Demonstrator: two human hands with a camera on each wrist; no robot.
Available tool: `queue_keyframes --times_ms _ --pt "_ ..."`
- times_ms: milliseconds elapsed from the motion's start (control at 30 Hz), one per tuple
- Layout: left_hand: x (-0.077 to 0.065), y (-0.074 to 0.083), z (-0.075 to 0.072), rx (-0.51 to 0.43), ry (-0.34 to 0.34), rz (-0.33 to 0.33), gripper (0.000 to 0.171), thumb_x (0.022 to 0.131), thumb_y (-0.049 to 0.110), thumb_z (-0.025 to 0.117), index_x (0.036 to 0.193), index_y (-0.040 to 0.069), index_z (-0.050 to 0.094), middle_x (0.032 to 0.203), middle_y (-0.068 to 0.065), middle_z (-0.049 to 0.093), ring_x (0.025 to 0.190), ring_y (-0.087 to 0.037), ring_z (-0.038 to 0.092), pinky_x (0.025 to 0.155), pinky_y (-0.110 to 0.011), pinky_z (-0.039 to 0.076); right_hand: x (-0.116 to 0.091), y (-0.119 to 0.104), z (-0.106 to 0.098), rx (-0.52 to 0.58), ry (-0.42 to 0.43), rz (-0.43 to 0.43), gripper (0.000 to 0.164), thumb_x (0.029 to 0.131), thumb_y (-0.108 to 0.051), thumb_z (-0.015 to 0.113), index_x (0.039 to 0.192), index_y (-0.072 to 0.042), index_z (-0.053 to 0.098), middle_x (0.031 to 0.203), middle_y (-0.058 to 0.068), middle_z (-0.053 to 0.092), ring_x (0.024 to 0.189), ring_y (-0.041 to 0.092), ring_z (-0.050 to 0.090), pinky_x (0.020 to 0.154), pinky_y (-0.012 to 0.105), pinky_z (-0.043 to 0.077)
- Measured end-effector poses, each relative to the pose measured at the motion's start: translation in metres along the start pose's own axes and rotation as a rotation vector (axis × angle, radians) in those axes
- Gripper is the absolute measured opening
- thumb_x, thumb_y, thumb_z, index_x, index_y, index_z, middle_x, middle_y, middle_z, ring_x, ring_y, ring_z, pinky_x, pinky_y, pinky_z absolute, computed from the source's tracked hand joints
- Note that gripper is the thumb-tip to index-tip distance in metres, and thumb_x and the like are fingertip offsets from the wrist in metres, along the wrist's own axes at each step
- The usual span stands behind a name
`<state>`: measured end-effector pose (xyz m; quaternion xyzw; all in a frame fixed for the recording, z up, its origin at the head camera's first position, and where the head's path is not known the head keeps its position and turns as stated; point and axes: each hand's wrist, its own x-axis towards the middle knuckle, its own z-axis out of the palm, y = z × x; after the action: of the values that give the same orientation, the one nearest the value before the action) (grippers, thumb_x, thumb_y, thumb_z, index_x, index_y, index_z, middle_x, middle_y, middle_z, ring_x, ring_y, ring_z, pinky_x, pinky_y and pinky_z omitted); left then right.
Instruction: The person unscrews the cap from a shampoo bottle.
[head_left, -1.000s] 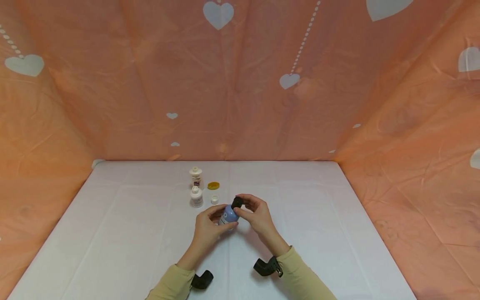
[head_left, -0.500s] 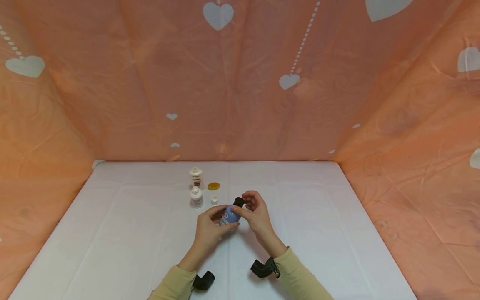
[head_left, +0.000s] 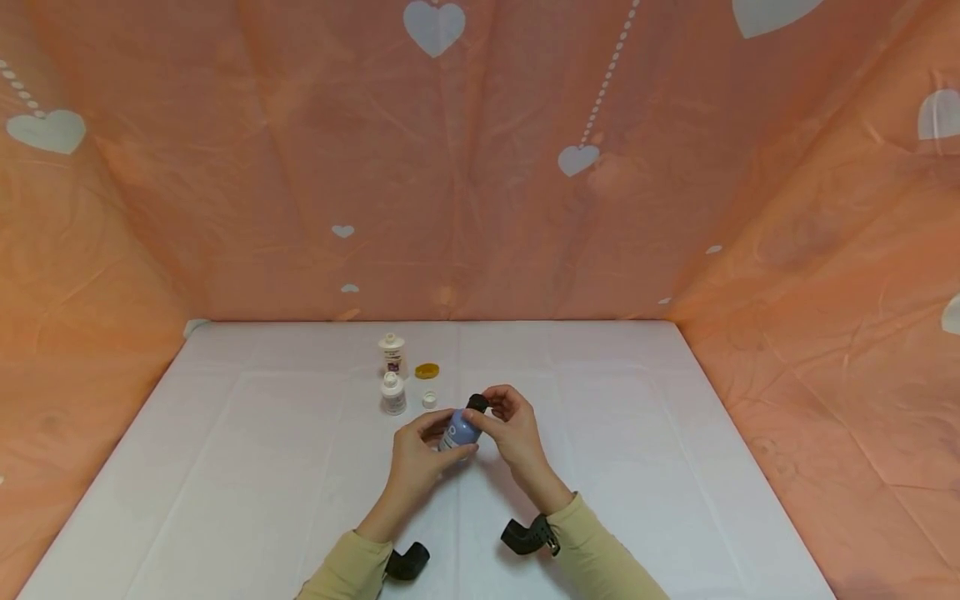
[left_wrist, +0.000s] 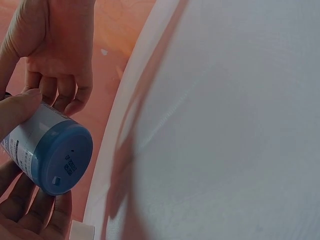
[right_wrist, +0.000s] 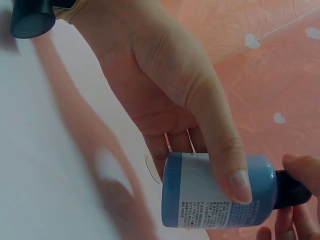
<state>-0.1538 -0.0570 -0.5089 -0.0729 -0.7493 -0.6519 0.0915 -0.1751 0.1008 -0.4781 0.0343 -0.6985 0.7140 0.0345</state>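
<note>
A blue bottle [head_left: 460, 432] with a white printed label and a black cap [head_left: 477, 403] is held tilted above the table, cap end up and to the right. My left hand [head_left: 415, 454] grips its body, thumb across the label and fingers behind. Its blue base [left_wrist: 65, 160] faces the left wrist camera. At the upper end, my right hand [head_left: 517, 425] has its thumb and fingers around the cap; in the right wrist view the cap [right_wrist: 291, 189] shows between that thumb and those fingers. Part of the label is hidden behind the left thumb.
Two white bottles, a rear one [head_left: 392, 354] and a nearer one [head_left: 393, 394], stand beyond the hands. Beside them lie a yellow lid [head_left: 427, 371] and a small white cap [head_left: 429, 399]. The white-covered table [head_left: 225, 467] meets an orange heart-patterned curtain [head_left: 480, 192].
The right fingers have shifted around the cap over the last second, with the thumb moving slightly left. The left hand and bottle have hardly moved.
</note>
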Motion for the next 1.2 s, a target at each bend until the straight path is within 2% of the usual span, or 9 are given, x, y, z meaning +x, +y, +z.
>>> queue_keyframes --times_ms 267,333,433,500,600,900,1067,1200 --pt "0.000 -0.001 0.000 -0.002 0.010 -0.013 0.053 0.060 0.006 0.091 0.109 0.008 0.070 0.103 -0.005 0.069 0.089 -0.019 0.066 0.077 -0.029 0.055 0.000 0.000 -0.001 -0.001 -0.034 -0.007 0.033 0.079 -0.004 0.078 0.107 0.004 0.063 0.102 0.011 0.065 0.098 0.019 0.057 0.100 0.053 0.036" --pt "-0.002 0.009 -0.002 0.009 0.013 -0.015 0.052 0.061 0.002 0.089 0.109 0.004 0.069 0.102 -0.009 0.069 0.089 -0.023 0.067 0.077 -0.031 0.055 0.000 0.001 -0.001 -0.003 -0.048 -0.008 0.033 0.080 -0.003 0.077 0.109 0.003 0.064 0.106 0.012 0.065 0.102 0.020 0.057 0.101 0.054 0.035" --pt "-0.002 0.009 -0.003 0.005 0.017 -0.016 0.052 0.062 0.003 0.089 0.110 0.004 0.069 0.102 -0.008 0.069 0.089 -0.021 0.067 0.077 -0.030 0.055 -0.003 -0.009 -0.001 -0.012 -0.072 -0.001 0.033 0.081 -0.002 0.075 0.112 0.003 0.065 0.111 0.013 0.065 0.108 0.023 0.056 0.102 0.054 0.034" --pt "-0.002 0.008 -0.004 0.007 0.016 -0.005 0.052 0.062 0.005 0.090 0.110 0.005 0.069 0.102 -0.007 0.069 0.088 -0.020 0.067 0.076 -0.028 0.054 -0.006 -0.018 -0.001 -0.017 -0.088 0.001 0.034 0.082 0.000 0.073 0.114 0.004 0.064 0.113 0.015 0.064 0.109 0.024 0.055 0.103 0.055 0.033" --pt "0.000 -0.003 -0.004 -0.003 0.014 -0.001 0.053 0.061 0.009 0.091 0.110 0.008 0.070 0.103 -0.004 0.069 0.089 -0.017 0.067 0.076 -0.027 0.054 -0.011 -0.033 0.000 -0.012 -0.119 0.004 0.035 0.084 0.003 0.070 0.117 0.008 0.062 0.115 0.019 0.063 0.110 0.027 0.053 0.102 0.058 0.032" --pt "0.000 -0.002 -0.003 0.002 0.012 -0.010 0.054 0.062 0.009 0.091 0.111 0.008 0.069 0.104 -0.004 0.069 0.089 -0.017 0.066 0.077 -0.027 0.054 -0.011 -0.033 -0.002 -0.003 -0.171 -0.034 0.039 0.085 0.006 0.065 0.123 0.011 0.056 0.121 0.025 0.059 0.114 0.028 0.052 0.102 0.060 0.031" --pt "-0.001 0.000 -0.002 -0.002 0.005 -0.001 0.054 0.062 0.009 0.091 0.111 0.008 0.069 0.103 -0.004 0.069 0.090 -0.018 0.066 0.077 -0.027 0.054 -0.010 -0.032 0.000 0.002 -0.161 -0.059 0.042 0.084 0.005 0.069 0.123 0.009 0.055 0.119 0.027 0.059 0.112 0.030 0.052 0.101 0.061 0.031" --pt "-0.002 0.001 -0.002 -0.004 0.004 0.000 0.054 0.061 0.009 0.091 0.110 0.008 0.070 0.103 -0.005 0.069 0.090 -0.019 0.067 0.077 -0.028 0.054 -0.011 -0.031 0.002 0.042 -0.105 -0.037 0.045 0.081 0.005 0.072 0.121 0.006 0.052 0.112 0.024 0.059 0.104 0.030 0.053 0.100 0.060 0.031"
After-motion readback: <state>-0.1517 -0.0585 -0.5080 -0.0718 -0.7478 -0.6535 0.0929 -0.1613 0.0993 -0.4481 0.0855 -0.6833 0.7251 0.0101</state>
